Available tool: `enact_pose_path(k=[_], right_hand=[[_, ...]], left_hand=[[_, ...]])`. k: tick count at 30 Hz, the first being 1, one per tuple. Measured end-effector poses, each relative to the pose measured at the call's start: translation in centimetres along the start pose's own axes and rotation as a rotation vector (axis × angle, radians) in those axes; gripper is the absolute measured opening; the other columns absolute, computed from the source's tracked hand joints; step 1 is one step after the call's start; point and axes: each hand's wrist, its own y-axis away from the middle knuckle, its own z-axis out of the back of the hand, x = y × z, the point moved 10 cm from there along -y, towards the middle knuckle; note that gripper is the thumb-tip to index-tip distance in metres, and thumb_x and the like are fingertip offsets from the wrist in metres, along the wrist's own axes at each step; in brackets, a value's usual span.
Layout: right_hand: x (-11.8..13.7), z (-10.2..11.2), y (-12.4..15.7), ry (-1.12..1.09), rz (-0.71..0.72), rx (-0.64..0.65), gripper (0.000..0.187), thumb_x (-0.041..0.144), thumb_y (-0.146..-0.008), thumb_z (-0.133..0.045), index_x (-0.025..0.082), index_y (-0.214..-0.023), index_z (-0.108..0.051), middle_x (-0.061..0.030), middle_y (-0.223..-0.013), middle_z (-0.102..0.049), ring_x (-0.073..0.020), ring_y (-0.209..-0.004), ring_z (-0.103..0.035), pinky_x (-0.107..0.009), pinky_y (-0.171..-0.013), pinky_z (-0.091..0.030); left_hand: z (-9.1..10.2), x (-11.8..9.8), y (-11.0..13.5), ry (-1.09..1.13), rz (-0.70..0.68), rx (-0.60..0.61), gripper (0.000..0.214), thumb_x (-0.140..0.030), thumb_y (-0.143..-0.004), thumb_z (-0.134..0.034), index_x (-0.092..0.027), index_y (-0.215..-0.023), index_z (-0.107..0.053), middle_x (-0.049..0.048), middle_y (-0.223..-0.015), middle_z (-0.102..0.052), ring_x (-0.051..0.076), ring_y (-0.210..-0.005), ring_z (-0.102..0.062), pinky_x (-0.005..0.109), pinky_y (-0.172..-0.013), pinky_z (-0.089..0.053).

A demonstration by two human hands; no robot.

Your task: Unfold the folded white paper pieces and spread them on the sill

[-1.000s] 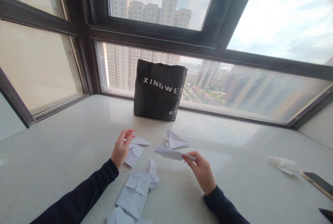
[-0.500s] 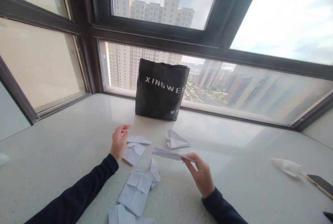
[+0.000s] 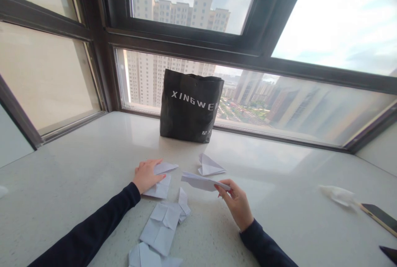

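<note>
Folded paper (image 3: 198,182) is pinched at one end by the right hand (image 3: 238,206); paper pieces (image 3: 159,191) are seemingly touched by the half-open left hand (image 3: 146,177).

1 camera, worn on the head, faced forward and down across the counter (image 3: 285,192) from above and close behind the left hand (image 3: 147,177) and right hand (image 3: 238,204), toward the window frame (image 3: 186,43) beyond.
</note>
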Motion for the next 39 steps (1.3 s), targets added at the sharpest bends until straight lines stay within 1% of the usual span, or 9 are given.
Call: enact_pose_path(k=[5, 10, 14, 18, 23, 26, 30, 36, 39], right_hand=[[-0.1, -0.4, 0.0, 0.007, -0.011, 0.033, 0.03, 0.047, -0.078, -0.053, 0.018, -0.073, -0.058, -0.0012, -0.058, -0.057, -0.0157, -0.055, -0.053, -0.026, -0.054, -0.043], [-0.2, -0.6, 0.0, 0.006, -0.018, 0.049, 0.03, 0.048, -0.078, -0.053, 0.019, -0.072, -0.058, -0.0008, -0.058, -0.057, -0.0156, -0.055, -0.053, -0.025, -0.054, -0.044], [-0.3, -0.7, 0.0, 0.005, -0.018, 0.059, 0.029, 0.046, -0.078, -0.053, 0.018, -0.073, -0.058, -0.0012, -0.059, -0.057, -0.0156, -0.055, -0.052, -0.026, -0.054, -0.044], [-0.3, -0.7, 0.0, 0.001, -0.009, 0.057, 0.028, 0.046, -0.079, -0.053, 0.019, -0.073, -0.058, -0.0012, -0.058, -0.057, -0.0155, -0.055, -0.053, -0.026, -0.053, -0.044], [-0.5, -0.8, 0.0, -0.007, -0.004, 0.061, 0.028, 0.046, -0.078, -0.053, 0.019, -0.071, -0.058, -0.0011, -0.058, -0.058, -0.0153, -0.055, -0.053, -0.025, -0.053, -0.045], [-0.7, -0.9, 0.0, -0.025, -0.017, 0.063, 0.029, 0.046, -0.078, -0.054, 0.019, -0.07, -0.059, -0.0009, -0.059, -0.058, -0.0151, -0.055, -0.053, -0.025, -0.054, -0.045], [-0.8, -0.7, -0.1, -0.097, -0.052, 0.032, 0.029, 0.047, -0.076, -0.056, 0.018, -0.072, -0.059, -0.0007, -0.059, -0.057, -0.0146, -0.054, -0.052, -0.025, -0.052, -0.044], [-0.8, -0.1, -0.3, -0.234, -0.103, -0.038, 0.028, 0.046, -0.072, -0.061, 0.017, -0.072, -0.058, 0.0007, -0.058, -0.054, -0.012, -0.049, -0.048, -0.025, -0.045, -0.043], [-0.9, -0.1, -0.3, -0.253, -0.111, -0.04, 0.028, 0.044, -0.072, -0.062, 0.017, -0.071, -0.058, 0.001, -0.058, -0.054, -0.0113, -0.048, -0.048, -0.024, -0.044, -0.044]], left_hand=[[0.4, 0.6, -0.3, 0.027, 0.051, -0.004, 0.044, -0.037, -0.057, -0.07, -0.023, -0.098, -0.065, 0.0103, -0.094, -0.061, 0.039, -0.092, -0.051, 0.05, -0.076, -0.039], [0.6, 0.0, -0.2, 0.129, 0.016, -0.082, 0.029, -0.046, -0.068, -0.056, -0.021, -0.08, -0.066, 0.0084, -0.086, -0.063, 0.033, -0.088, -0.054, 0.047, -0.077, -0.039], [1.8, -0.7, -0.1, 0.252, -0.063, -0.196, 0.028, -0.043, -0.073, -0.048, -0.02, -0.077, -0.063, 0.008, -0.083, -0.063, 0.03, -0.086, -0.054, 0.044, -0.078, -0.04], [4.1, -1.1, 0.3, 0.361, -0.128, -0.357, 0.031, -0.045, -0.076, -0.043, -0.019, -0.08, -0.059, 0.0092, -0.084, -0.061, 0.028, -0.084, -0.052, 0.043, -0.079, -0.04], [6.8, -0.9, 1.6, 0.465, -0.13, -0.558, 0.032, -0.045, -0.08, -0.042, -0.017, -0.086, -0.057, 0.0094, -0.088, -0.058, 0.028, -0.086, -0.05, 0.041, -0.075, -0.041], [7.2, -0.7, 2.2, 0.56, -0.113, -0.607, 0.033, -0.047, -0.079, -0.047, -0.017, -0.089, -0.057, 0.0083, -0.088, -0.058, 0.027, -0.083, -0.052, 0.039, -0.073, -0.042], [5.4, -1.9, 2.1, 0.759, -0.135, -0.471, 0.038, -0.049, -0.076, -0.053, -0.014, -0.091, -0.054, 0.0072, -0.085, -0.061, 0.024, -0.079, -0.057, 0.035, -0.07, -0.046], [0.0, -3.5, 2.0, 1.176, -0.064, -0.117, 0.039, -0.041, -0.067, -0.066, -0.018, -0.083, -0.039, 0.0079, -0.084, -0.063, 0.027, -0.084, -0.061, 0.037, -0.069, -0.05], [-1.9, -3.8, 2.4, 1.266, 0.003, -0.012, 0.051, -0.036, -0.063, -0.07, -0.019, -0.095, -0.034, 0.0059, -0.085, -0.062, 0.026, -0.082, -0.061, 0.034, -0.063, -0.051]])
